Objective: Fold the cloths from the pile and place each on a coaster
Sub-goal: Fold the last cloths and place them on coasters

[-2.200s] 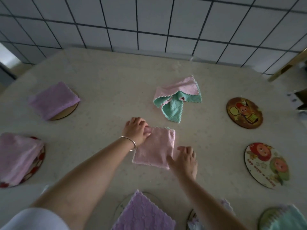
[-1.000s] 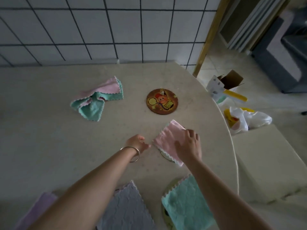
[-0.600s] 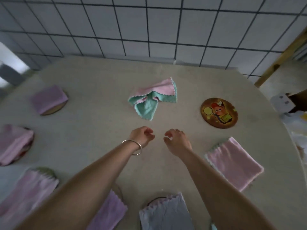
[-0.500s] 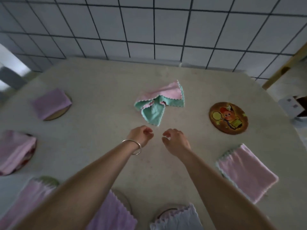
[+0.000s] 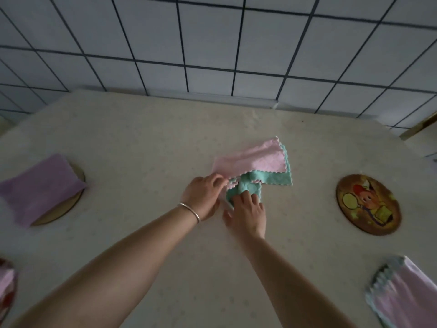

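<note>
A crumpled cloth [image 5: 257, 162], pink on one side and teal on the other, lies at the middle of the beige table [image 5: 146, 129]. My left hand [image 5: 203, 197] pinches its pink scalloped edge at the near left. My right hand [image 5: 246, 214] lies on the teal fold just beside it, fingers curled into the fabric. A bare round coaster [image 5: 369, 204] with a cartoon picture sits to the right. A folded pink cloth [image 5: 409, 297] lies at the lower right. A folded purple cloth [image 5: 40, 185] rests on a coaster [image 5: 71, 204] at the left.
A tiled wall [image 5: 212, 43] runs along the table's far edge. Another coaster [image 5: 7, 290] with a pink cloth peeks in at the lower left edge. A wooden post [image 5: 418, 125] shows at the far right.
Both hands have reached forward from the bare table onto the pink and teal cloth and taken hold of it. The view has shifted closer to the cloth.
</note>
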